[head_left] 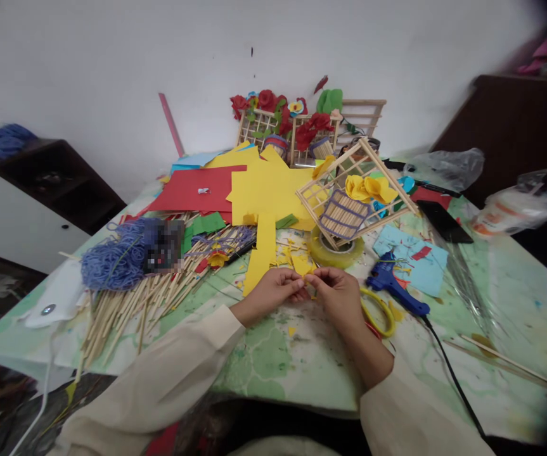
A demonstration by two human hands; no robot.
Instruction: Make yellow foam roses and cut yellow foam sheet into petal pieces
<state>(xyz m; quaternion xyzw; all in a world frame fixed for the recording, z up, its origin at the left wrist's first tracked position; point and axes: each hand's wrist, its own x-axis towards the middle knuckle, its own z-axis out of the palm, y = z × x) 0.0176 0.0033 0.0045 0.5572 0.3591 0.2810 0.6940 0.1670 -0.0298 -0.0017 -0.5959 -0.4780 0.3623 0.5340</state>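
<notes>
My left hand (283, 285) and my right hand (337, 292) meet near the front of the table, fingertips almost touching. Both are closed in a pinch on a small piece of yellow paper (307, 279), mostly hidden by the fingers. Yellow paper scraps (296, 256) lie just beyond them, below a strip of yellow paper (263, 247). Beside my right hand are scissors with yellow handles (387, 316), partly covered by the wrist. A roll of clear tape (334, 252) lies behind that hand, with a stick lattice frame (356, 190) bearing yellow paper flowers (368, 188) leaning over it.
A blue glue gun (397, 285) with a black cord lies right of my hands, near light blue paper (413, 256) and a phone (444, 221). On the left are thin wooden sticks (125, 316) and purple yarn (114, 256). Finished flower frames (292, 126) stand against the wall.
</notes>
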